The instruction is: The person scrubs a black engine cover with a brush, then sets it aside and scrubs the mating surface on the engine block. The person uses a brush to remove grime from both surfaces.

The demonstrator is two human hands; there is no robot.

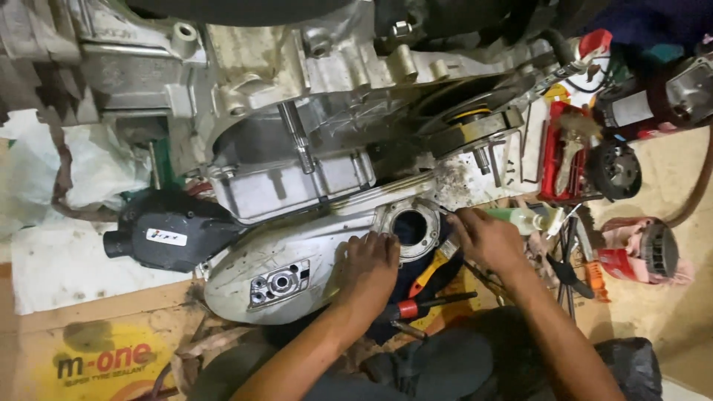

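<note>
left hand [369, 261] presses flat on the grey engine cover [297, 260], holding nothing; right hand [486, 239] grips its round opening [411, 226] rim.

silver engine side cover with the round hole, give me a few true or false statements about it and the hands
1. Both bare hands rest on the silver metal engine side cover beside its round opening. True: the left hand is at the opening's left, the right hand at its right.
2. The right hand grips the red-handled screwdriver. False: it lies below the hands, untouched.
3. A black plastic air box sits left of the cover. True.
4. The pale green squeeze bottle is in the left hand. False: it lies just past the right hand.
</note>
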